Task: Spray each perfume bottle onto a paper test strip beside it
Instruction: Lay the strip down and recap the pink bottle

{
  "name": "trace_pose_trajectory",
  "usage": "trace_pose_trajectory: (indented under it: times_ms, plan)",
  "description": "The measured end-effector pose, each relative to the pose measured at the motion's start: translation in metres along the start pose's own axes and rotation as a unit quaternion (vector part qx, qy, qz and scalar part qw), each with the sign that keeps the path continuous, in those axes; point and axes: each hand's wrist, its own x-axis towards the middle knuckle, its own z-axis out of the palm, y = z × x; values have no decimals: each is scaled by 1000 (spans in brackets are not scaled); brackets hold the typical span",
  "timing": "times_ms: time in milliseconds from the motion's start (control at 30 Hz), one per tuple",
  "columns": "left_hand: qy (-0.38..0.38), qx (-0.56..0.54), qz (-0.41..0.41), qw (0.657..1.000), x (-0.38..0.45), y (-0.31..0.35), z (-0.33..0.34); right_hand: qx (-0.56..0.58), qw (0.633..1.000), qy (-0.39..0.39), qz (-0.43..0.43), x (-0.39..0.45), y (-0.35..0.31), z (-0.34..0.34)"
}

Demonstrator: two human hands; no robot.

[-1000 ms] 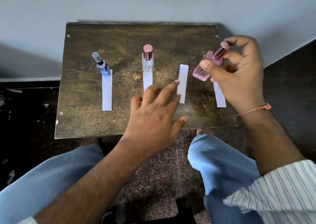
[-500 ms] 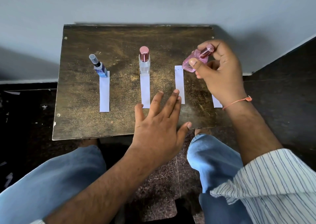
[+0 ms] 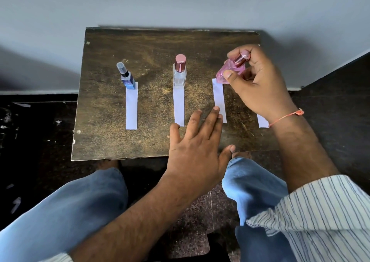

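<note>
My right hand (image 3: 258, 83) grips a pink perfume bottle (image 3: 230, 69), tilted, its base just above the far end of the third paper strip (image 3: 219, 99). My left hand (image 3: 196, 141) lies flat with fingers spread, fingertips pressing the near end of that strip. A blue bottle (image 3: 127, 76) with a clear cap stands at the head of the left strip (image 3: 131, 107). A clear bottle (image 3: 179, 71) with a rose cap stands at the head of the second strip (image 3: 178, 106). A fourth strip (image 3: 262, 121) is mostly hidden under my right wrist.
The strips and bottles sit on a small worn wooden table (image 3: 152, 41) against a pale wall (image 3: 180, 1). My knees in blue jeans (image 3: 66, 207) are below the near edge. Dark floor (image 3: 36, 125) lies on both sides.
My right hand has carried the pink bottle leftward and down, from above the fourth strip to the far end of the third. My left hand drew back a little along that strip.
</note>
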Motion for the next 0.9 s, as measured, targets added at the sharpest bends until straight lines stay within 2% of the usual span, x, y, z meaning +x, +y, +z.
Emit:
trace_pose_trajectory:
  times_ms: [900]
  plan:
    - [10,8,6,1000,3,0,2,-63,997,-31,-1,-2,-10,4]
